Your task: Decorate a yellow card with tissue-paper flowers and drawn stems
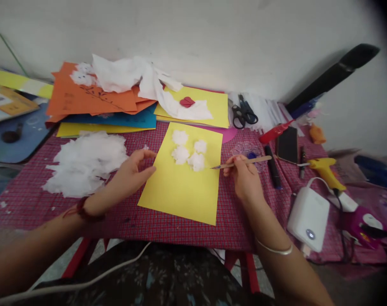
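Note:
A yellow sheet of paper (180,193) lies before me, with several torn white tufts (180,154) on its upper half. Between the fingers of my right hand (246,178) is a thin wooden-handled paintbrush (259,160). Its dark tip points left, over the sheet's right part close to the tufts. My left hand (138,170) is open at the sheet's left edge, thumb and fingers apart and nothing in them. Left of that hand spreads a heap of torn white tissue (88,159).
Orange cards (113,102) and white tissue (117,74) are piled at the back. Black scissors (243,112) lie behind the sheet. To the right are a red tube (273,134), a black marker (272,168), a phone (287,144), a yellow glue gun (327,172) and a white power bank (309,216).

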A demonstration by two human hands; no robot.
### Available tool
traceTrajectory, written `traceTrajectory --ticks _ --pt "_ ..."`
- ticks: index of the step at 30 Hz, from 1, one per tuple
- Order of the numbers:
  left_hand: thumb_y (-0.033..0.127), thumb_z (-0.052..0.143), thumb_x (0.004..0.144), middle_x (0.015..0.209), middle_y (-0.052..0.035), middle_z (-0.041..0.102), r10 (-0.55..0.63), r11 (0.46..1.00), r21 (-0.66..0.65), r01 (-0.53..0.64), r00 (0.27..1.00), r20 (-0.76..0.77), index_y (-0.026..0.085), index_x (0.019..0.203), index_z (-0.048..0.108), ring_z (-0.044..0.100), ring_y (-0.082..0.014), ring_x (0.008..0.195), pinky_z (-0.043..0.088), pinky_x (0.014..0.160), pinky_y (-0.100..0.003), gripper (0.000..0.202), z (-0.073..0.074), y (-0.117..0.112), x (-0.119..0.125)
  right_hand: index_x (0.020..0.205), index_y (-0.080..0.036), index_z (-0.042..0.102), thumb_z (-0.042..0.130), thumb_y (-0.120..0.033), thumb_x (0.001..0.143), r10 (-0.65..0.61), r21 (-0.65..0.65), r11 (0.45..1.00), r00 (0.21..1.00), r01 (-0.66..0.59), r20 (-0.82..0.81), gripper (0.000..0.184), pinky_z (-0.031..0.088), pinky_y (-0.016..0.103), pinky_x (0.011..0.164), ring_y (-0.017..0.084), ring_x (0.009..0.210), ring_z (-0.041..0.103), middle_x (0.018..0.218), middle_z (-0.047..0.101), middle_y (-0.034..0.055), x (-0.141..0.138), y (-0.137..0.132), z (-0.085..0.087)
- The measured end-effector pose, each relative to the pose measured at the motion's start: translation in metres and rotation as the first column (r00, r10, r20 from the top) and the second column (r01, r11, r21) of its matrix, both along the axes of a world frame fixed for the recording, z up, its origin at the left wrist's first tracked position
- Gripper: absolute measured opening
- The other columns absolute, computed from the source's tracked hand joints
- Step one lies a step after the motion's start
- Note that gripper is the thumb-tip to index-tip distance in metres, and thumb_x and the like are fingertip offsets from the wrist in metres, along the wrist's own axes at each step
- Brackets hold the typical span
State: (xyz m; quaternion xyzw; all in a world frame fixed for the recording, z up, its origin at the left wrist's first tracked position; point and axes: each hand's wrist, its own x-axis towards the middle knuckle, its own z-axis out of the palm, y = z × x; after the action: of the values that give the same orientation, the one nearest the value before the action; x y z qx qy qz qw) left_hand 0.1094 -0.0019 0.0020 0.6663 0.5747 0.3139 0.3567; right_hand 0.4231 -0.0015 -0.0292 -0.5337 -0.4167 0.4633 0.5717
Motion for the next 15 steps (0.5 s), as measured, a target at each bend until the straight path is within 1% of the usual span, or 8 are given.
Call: traceTrajectory --ticks 1,3,5,7,9,11,13,15 --pt "0.032 0.057 0.084 0.117 -0.0102 0.064 -0.007 1.000 -0.029 0.008 1.000 0.007 0.017 0.114 0.058 0.063 -0.0230 0.106 0.055 0.088 -0.041 0.033 -0.004 -0.011 0.000 0.077 -0.019 0.063 0.058 -0.039 0.090 0.025 0.019 0.999 0.999 -0.025 0.029 0.025 0.048 0.025 0.059 0.012 0.057 0.057 0.060 0.060 -0.0016 0.003 0.000 0.001" --pt "0.032 0.056 0.085 0.120 -0.0106 0.062 -0.022 1.000 -0.013 0.022 1.000 -0.013 0.017 0.114 0.058 0.062 -0.0236 0.112 0.054 0.093 -0.042 0.033 -0.011 -0.032 0.001 0.080 -0.019 0.064 0.056 -0.040 0.092 0.091 0.014 0.996 0.995 -0.092 0.047 0.025 0.049 0.027 0.065 0.013 0.061 0.059 0.064 0.063 -0.0010 0.008 0.000 0.000" --pt "0.029 0.054 0.086 0.118 -0.0097 0.063 -0.059 0.997 0.049 0.063 0.994 -0.096 0.018 0.110 0.060 0.062 -0.0234 0.111 0.054 0.093 -0.042 0.027 -0.015 -0.050 0.003 0.082 -0.020 0.064 0.054 -0.041 0.092 0.150 -0.024 0.989 0.988 -0.149 0.044 0.026 0.050 0.029 0.066 0.014 0.061 0.060 0.066 0.063 -0.0007 0.011 0.000 -0.001" --pt "0.023 0.052 0.088 0.113 -0.0083 0.065 -0.124 0.984 0.100 0.149 0.967 -0.223 0.020 0.103 0.062 0.062 -0.0232 0.108 0.054 0.093 -0.042 0.019 -0.020 -0.067 0.006 0.082 -0.020 0.064 0.054 -0.043 0.093 0.193 -0.058 0.980 0.980 -0.190 0.056 0.028 0.050 0.030 0.066 0.014 0.061 0.060 0.067 0.063 -0.0005 0.012 0.000 -0.001" --pt "0.017 0.049 0.090 0.112 -0.0081 0.067 -0.162 0.960 0.160 0.228 0.925 -0.344 0.020 0.101 0.064 0.061 -0.0233 0.107 0.052 0.095 -0.043 0.018 -0.024 -0.082 0.010 0.083 -0.020 0.064 0.054 -0.041 0.093 0.177 -0.043 0.984 0.979 -0.174 0.096 0.026 0.050 0.030 0.068 0.015 0.064 0.061 0.067 0.063 -0.0007 0.010 -0.003 0.003" --pt "0.013 0.046 0.093 0.113 -0.0092 0.067 -0.167 0.938 0.211 0.273 0.894 -0.416 0.019 0.105 0.064 0.060 -0.0230 0.107 0.050 0.096 -0.042 0.022 -0.028 -0.095 0.013 0.083 -0.021 0.064 0.055 -0.037 0.094 0.110 0.034 0.993 0.982 -0.116 0.150 0.021 0.050 0.030 0.072 0.014 0.067 0.062 0.070 0.065 -0.0012 0.004 -0.009 0.011" --pt "0.012 0.045 0.095 0.113 -0.0096 0.067 -0.169 0.932 0.225 0.284 0.891 -0.422 0.018 0.109 0.063 0.060 -0.0223 0.105 0.049 0.095 -0.040 0.023 -0.030 -0.103 0.014 0.085 -0.022 0.063 0.057 -0.034 0.094 0.073 0.102 0.990 0.971 -0.098 0.226 0.016 0.050 0.031 0.074 0.014 0.069 0.063 0.073 0.065 -0.0017 -0.007 -0.015 0.021" --pt "0.014 0.047 0.096 0.113 -0.0090 0.066 -0.195 0.935 0.203 0.289 0.901 -0.387 0.019 0.109 0.062 0.059 -0.0219 0.104 0.049 0.093 -0.039 0.021 -0.030 -0.104 0.012 0.088 -0.023 0.063 0.057 -0.035 0.094 0.129 0.101 0.980 0.935 -0.171 0.330 0.014 0.051 0.032 0.073 0.015 0.071 0.064 0.075 0.066 -0.0010 -0.021 -0.020 0.030"
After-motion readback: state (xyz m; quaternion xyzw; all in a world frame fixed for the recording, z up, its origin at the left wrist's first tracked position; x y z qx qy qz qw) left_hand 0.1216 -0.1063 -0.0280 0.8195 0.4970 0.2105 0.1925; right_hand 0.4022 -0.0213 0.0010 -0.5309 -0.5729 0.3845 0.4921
